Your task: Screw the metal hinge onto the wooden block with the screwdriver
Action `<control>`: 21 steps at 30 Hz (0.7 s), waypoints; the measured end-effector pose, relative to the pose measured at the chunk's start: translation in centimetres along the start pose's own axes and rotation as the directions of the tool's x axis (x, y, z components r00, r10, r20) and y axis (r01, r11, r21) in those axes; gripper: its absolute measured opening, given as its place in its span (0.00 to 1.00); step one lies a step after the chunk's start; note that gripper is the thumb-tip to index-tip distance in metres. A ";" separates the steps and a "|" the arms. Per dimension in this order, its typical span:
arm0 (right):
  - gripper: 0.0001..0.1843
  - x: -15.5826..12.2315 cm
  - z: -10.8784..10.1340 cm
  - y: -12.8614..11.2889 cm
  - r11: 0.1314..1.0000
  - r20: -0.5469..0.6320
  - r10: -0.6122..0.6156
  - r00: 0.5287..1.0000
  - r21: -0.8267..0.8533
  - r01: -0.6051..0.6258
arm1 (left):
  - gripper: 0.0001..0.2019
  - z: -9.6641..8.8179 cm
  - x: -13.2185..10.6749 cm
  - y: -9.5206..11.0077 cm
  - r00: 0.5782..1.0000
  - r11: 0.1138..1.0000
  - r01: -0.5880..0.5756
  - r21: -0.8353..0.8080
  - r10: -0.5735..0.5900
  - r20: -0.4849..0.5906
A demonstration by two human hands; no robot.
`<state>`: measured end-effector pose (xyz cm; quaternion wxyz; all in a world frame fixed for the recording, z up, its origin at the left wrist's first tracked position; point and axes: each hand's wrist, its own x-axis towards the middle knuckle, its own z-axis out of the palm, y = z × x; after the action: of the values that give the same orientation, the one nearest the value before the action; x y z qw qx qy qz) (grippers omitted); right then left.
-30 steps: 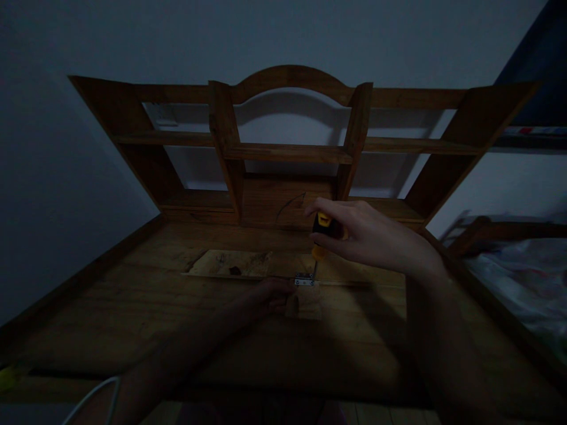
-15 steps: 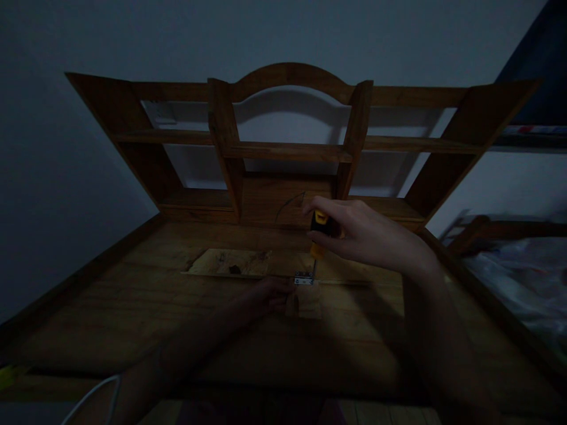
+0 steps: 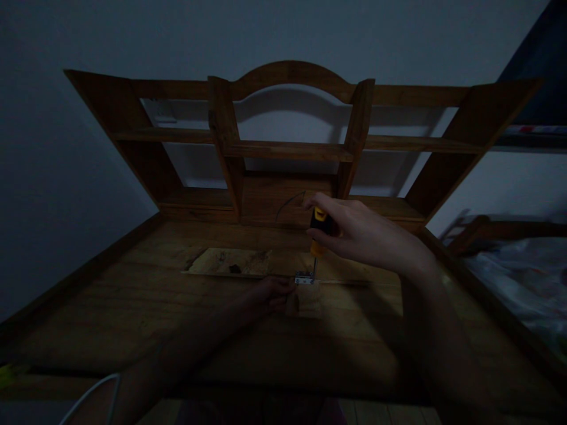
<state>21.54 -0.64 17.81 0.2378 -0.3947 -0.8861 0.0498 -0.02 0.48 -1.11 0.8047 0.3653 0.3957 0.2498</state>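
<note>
The right hand (image 3: 361, 233) is raised over the desk (image 3: 221, 336), its wrist bent and its fingers wrapped around one yellow-and-black screwdriver (image 3: 318, 248), which is pointed down at the right end of one metal hinge (image 3: 304, 281). The hinge is set at the far edge of one wooden block (image 3: 310, 302). The left hand (image 3: 268, 292) is held low, fingers curled at the block's left side; whether it is gripped cannot be told.

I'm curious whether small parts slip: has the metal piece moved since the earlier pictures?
No, not visibly: the metal piece keeps its place, right of the pale patch in view.
</note>
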 end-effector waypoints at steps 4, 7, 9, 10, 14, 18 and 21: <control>0.16 0.0 0.1 0.1 1.000 -0.003 -0.001 1.000 -0.002 0.001 | 0.06 -0.2 0.2 -0.1 0.999 1.000 -0.017 0.018 0.017 0.050; 0.17 0.0 0.1 0.1 1.000 -0.001 -0.002 1.000 0.001 0.002 | 0.06 -0.3 0.3 -0.2 0.997 0.999 -0.032 0.014 0.031 0.064; 0.17 -0.1 0.1 0.1 1.000 -0.007 -0.004 1.000 -0.001 0.004 | 0.05 -0.3 0.3 -0.2 0.998 0.999 -0.031 0.016 0.030 0.058; 0.17 -0.1 0.1 0.1 1.000 -0.008 -0.004 1.000 -0.004 0.004 | 0.05 -0.4 0.3 -0.2 0.998 0.999 -0.027 0.017 0.026 0.053; 0.15 -0.1 0.0 0.1 1.000 0.003 0.002 1.000 -0.003 -0.002 | 0.04 -0.7 0.6 -0.4 0.997 1.000 -0.007 -0.002 0.007 0.072; 0.16 -0.1 -0.1 0.0 1.000 0.004 0.008 1.000 -0.001 -0.008 | 0.05 -1.1 1.1 -0.8 0.997 1.000 -0.010 -0.015 0.011 0.081; 0.17 -0.1 0.0 0.0 1.000 0.000 0.001 1.000 -0.011 -0.001 | 0.05 -1.2 1.1 -0.8 0.998 1.000 -0.004 -0.013 0.004 0.055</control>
<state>21.63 -0.70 17.78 0.2355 -0.3966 -0.8861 0.0453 -0.27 1.21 -2.70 0.8172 0.3676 0.3710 0.2438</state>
